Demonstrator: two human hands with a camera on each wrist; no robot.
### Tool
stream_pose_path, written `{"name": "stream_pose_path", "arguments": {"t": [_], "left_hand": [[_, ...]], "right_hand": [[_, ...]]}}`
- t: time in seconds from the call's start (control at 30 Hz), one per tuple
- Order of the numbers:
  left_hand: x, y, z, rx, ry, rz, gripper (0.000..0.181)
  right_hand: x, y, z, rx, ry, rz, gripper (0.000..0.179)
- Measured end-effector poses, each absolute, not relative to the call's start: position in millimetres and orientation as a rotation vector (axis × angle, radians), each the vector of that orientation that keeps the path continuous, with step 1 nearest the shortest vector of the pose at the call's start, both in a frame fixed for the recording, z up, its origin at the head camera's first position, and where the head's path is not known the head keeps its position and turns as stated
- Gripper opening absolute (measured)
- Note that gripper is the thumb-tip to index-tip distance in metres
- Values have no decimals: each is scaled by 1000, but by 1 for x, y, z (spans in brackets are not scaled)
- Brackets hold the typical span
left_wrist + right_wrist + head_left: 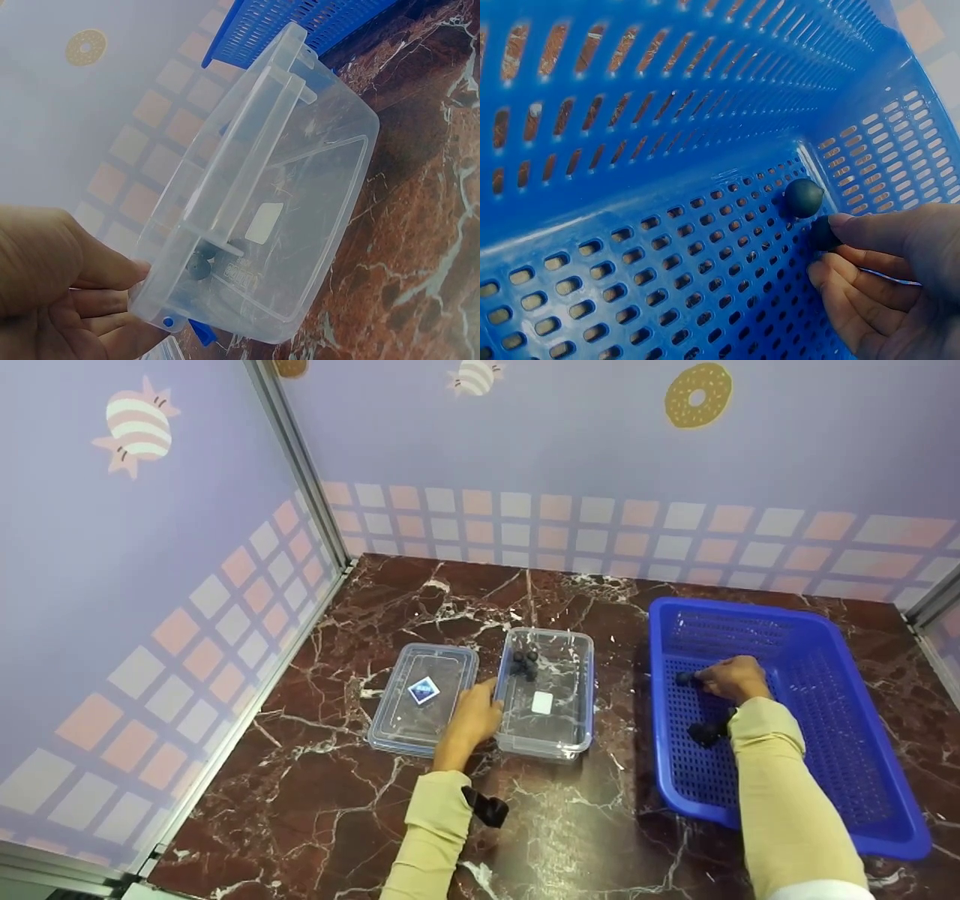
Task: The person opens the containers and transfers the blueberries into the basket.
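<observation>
My right hand (pixel 735 679) reaches down into the blue plastic basket (pixel 661 742). In the right wrist view its thumb and fingers pinch a small dark green ball (pixel 824 234). Another dark green ball (pixel 804 198) lies just beyond it on the slotted basket floor, near a corner. My left hand (pixel 474 716) grips the left rim of a clear plastic box (pixel 559 735), thumb on the rim and fingers below it, as the left wrist view shows. Several dark balls (pixel 525 661) sit together inside the box toward its far left corner.
A clear lid (pixel 401 724) with a blue-and-white diamond sticker (pixel 424 690) lies left of the box. Everything stands on a dark red marbled tabletop (pixel 315 780). Printed lilac panels (pixel 570 442) enclose it at the back and left. The basket's high walls surround my right hand.
</observation>
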State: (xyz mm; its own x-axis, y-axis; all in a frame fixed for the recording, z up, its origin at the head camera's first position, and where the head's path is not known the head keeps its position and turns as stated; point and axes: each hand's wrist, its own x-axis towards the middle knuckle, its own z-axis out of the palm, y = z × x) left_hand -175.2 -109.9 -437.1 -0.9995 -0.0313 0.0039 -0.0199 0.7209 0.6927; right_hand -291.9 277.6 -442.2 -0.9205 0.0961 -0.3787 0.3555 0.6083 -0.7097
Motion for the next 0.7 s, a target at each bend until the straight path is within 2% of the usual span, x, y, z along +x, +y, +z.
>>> {"name": "stream_pose_path", "arguments": {"t": [0.23, 0.47, 0.7], "left_hand": [[-176, -109, -436, 67, -2917, -1183, 44], [-176, -108, -436, 65, -2923, -1173, 44], [-176, -109, -436, 44, -2909, -1148, 44]], "right_hand": [[-294, 275, -429, 339, 2689, -1092, 48], [-301, 270, -400, 369, 2758, -1221, 43], [-310, 252, -378, 258, 2867, -1287, 41]]}}
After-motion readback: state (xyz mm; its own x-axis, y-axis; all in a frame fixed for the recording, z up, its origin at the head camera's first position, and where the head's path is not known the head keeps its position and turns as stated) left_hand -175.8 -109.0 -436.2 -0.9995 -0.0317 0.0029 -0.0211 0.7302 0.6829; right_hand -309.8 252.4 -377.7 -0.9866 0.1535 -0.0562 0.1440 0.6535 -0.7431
